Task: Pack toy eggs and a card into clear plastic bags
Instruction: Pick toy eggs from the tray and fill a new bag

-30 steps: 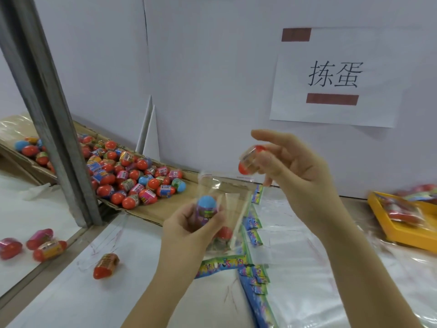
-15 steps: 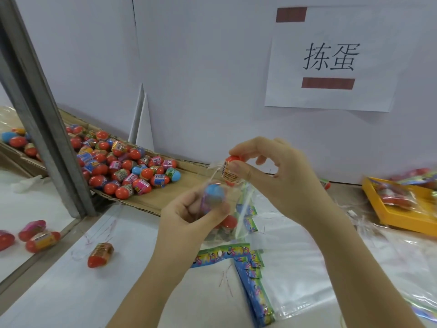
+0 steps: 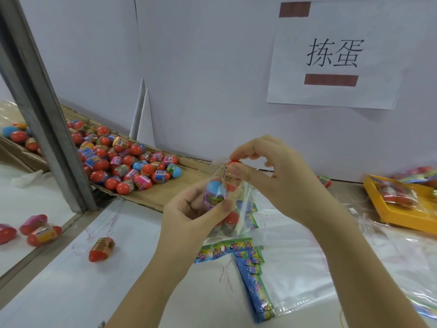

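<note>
Orange egg (image 3: 233,176) pinched by right hand (image 3: 279,183) at bag (image 3: 244,203) mouth | left hand (image 3: 191,214) grips bag | I want mouth wide, egg pushed straight down.

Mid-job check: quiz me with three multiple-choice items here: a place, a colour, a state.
1. The lone orange toy egg lies: A) on the white table, left of the left hand; B) on a shelf; C) on the floor.
2. The shallow tray at far right is: A) green; B) yellow; C) black.
3. The right hand is: A) flat on the table; B) empty; C) pinching an orange-capped egg at the mouth of the clear plastic bag.
Key: 1A, it rests alone on the tabletop; 2B, its rim is yellow; 3C, its fingers grip the egg above the bag.
</note>
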Demonstrator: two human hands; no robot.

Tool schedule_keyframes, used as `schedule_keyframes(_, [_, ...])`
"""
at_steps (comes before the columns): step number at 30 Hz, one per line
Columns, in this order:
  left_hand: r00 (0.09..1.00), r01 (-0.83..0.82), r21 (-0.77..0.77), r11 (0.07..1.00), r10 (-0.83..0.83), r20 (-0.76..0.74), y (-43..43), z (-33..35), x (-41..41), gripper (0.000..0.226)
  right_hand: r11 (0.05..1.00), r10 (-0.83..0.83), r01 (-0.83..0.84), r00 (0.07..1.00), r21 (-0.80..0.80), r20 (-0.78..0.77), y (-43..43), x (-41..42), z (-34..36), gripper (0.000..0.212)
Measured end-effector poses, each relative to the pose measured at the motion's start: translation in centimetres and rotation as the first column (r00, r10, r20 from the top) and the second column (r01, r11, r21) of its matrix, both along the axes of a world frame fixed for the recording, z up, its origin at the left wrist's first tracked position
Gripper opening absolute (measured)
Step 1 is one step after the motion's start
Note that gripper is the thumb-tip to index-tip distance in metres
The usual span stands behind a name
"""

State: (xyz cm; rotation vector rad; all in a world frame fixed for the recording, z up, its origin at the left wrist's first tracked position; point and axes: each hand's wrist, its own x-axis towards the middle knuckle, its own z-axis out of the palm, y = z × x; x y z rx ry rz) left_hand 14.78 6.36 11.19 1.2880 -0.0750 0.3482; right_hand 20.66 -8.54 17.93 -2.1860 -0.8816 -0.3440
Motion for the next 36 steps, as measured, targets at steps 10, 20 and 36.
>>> schedule_keyframes(10, [1.000,-0.002,-0.042,0.999,0.003,0.022,0.2,0.0,0.1,0.033,0.955,0.169,-0.061,0.915,0.291,-0.365,-0.3,0.1,0.0,0.067])
schedule_keyframes(20, [0.999,-0.037,-0.061,0.997,0.037,-0.002,0.1,-0.1,0.3,0.040,0.881,0.333,-0.085,0.809,0.465,-0.483,1.2,0.6,-1.4,0.026])
schedule_keyframes(36, [0.998,-0.061,-0.143,0.988,0.062,0.001,0.0,-0.5,0.6,0.037,0.905,0.235,0.028,0.801,0.425,-0.551,1.8,0.9,-2.1,0.082])
